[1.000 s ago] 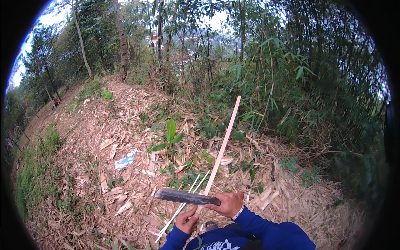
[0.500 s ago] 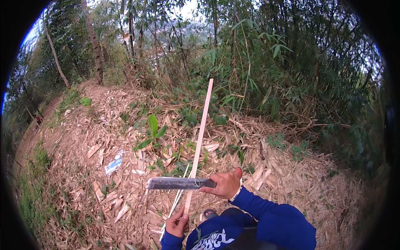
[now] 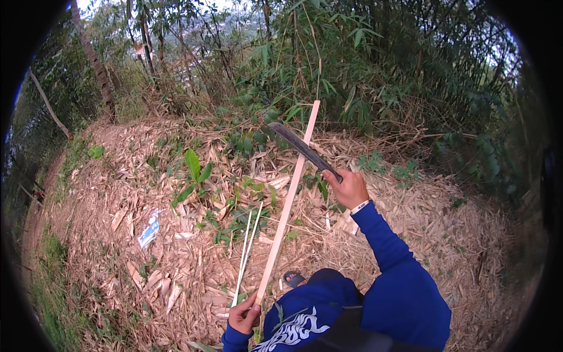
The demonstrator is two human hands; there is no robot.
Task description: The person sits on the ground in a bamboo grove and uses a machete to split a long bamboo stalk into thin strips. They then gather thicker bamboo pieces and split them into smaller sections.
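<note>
Blade raised over the bamboo strip

Half a second ago the long knife (image 3: pixel 305 149) lay level across the strip; now it is lifted, tilted up and away to the left. Nearest, the left hand (image 3: pixel 245 314) has its fingers clenched on the lower end of the pale bamboo strip (image 3: pixel 287 205), which slants up and away over the leaf-littered ground (image 3: pixel 117 223). Farther out, the right hand (image 3: pixel 350 189), arm stretched forward in a blue sleeve (image 3: pixel 390 258), grips the knife's handle just right of the strip.
</note>
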